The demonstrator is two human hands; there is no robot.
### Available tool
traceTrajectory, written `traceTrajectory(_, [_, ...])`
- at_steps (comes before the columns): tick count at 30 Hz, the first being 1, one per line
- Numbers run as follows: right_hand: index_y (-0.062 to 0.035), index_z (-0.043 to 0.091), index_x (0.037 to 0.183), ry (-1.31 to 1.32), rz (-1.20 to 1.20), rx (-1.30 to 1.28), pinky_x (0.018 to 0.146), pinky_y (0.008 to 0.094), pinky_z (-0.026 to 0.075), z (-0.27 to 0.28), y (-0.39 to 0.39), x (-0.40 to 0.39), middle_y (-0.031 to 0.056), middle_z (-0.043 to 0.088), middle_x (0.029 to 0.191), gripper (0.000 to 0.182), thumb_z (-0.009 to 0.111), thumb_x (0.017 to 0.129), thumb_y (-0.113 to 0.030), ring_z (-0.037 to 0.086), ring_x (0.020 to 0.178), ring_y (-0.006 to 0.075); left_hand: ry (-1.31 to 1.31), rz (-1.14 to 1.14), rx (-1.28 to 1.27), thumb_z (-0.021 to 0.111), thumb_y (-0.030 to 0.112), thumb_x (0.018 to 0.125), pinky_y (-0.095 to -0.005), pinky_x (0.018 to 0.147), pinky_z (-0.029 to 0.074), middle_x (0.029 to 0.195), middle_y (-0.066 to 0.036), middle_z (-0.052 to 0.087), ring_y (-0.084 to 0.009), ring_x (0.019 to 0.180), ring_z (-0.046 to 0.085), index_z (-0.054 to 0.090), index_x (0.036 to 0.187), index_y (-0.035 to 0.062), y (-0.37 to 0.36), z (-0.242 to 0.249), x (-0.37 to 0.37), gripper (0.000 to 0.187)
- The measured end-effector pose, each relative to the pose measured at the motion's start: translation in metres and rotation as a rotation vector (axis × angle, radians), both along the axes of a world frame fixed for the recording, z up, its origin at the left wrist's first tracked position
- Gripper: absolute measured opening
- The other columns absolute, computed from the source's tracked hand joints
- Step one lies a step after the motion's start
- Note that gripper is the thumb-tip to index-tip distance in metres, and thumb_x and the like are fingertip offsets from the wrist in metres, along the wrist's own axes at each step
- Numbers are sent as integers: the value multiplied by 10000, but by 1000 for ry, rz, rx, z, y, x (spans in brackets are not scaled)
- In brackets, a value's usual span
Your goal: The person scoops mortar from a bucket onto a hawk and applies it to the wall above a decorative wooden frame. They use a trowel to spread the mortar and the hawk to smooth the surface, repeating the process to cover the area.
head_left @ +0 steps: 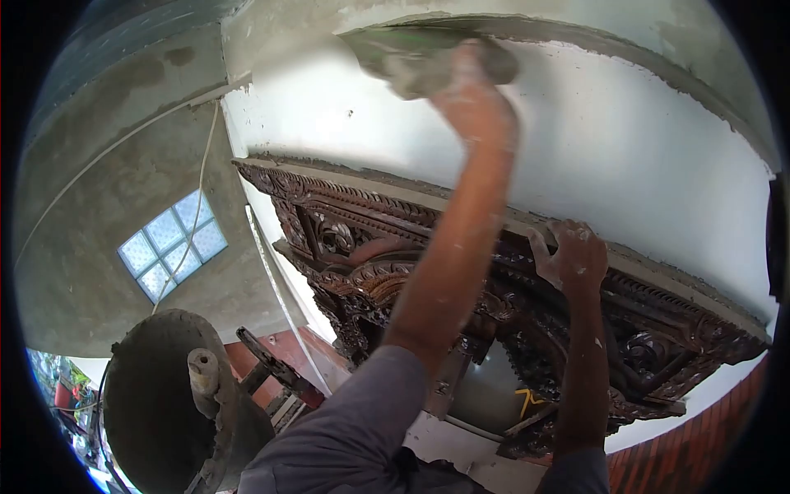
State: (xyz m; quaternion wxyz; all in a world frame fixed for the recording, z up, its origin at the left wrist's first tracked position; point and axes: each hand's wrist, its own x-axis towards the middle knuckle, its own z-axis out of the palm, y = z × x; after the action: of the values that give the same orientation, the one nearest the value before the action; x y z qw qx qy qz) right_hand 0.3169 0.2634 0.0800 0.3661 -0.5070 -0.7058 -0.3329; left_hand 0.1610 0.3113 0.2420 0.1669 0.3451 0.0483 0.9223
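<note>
My left hand (471, 103) is raised high on the wall, closed around a plastering float (403, 58) smeared with grey plaster. The float is blurred and lies against the strip of wet plaster (592, 56) above the white wall panel (642, 140). Lower and to the right, my right hand (576, 255) grips the upper ledge of a dark carved wooden frame (370, 202), fingers bent over its edge. Flecks of plaster dot both hands.
At the lower left is a round, plaster-crusted container (156, 403). Beyond it are a glass-block window (171, 245), a hanging pale cable (202, 177) and a long white strip (276, 280). Reddish slats (699, 436) show at the lower right.
</note>
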Motion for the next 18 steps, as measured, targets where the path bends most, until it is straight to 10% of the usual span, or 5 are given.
traceTrajectory(4, [-60, 711, 894, 137, 15, -115, 707, 418, 553, -10, 11, 13, 141, 694, 862, 377, 660, 820, -427, 680, 811, 326, 391, 574, -259, 568, 139, 906, -403, 1039, 396, 1165, -231, 591, -355, 1065, 579, 418, 1401, 56, -27, -26, 88, 524])
traceTrajectory(5, [-61, 710, 897, 223, 18, -188, 713, 417, 553, -13, 10, 16, 143, 693, 864, 377, 659, 820, -427, 678, 819, 325, 102, 120, -169, 566, 119, 900, -402, 1048, 393, 1156, -216, 601, -353, 1061, 586, 424, 1402, 69, -45, -23, 109, 524])
traceTrajectory(10, [-61, 706, 842, 51, -16, -71, 714, 424, 555, -1, -4, 3, 129, 686, 840, 387, 650, 823, -443, 677, 819, 306, 289, 107, -37, 546, 101, 904, -418, 984, 468, 1118, -146, 602, -294, 1044, 592, 518, 1200, -27, -29, -59, 38, 324])
traceTrajectory(11, [-60, 705, 828, 59, -2, -68, 713, 425, 555, 0, -2, 1, 125, 684, 834, 389, 650, 822, -444, 677, 816, 302, -65, -620, 156, 553, 87, 885, -424, 979, 481, 1116, -127, 593, -282, 1057, 587, 496, 1205, -25, -44, -43, 19, 343])
traceTrajectory(18, [-68, 720, 832, 85, -5, -82, 706, 421, 559, 0, -4, 0, 111, 690, 840, 385, 647, 827, -446, 677, 820, 287, -50, -516, 193, 546, 70, 885, -470, 986, 484, 1191, -147, 510, -287, 1138, 525, 468, 1192, -45, -57, -10, -44, 337])
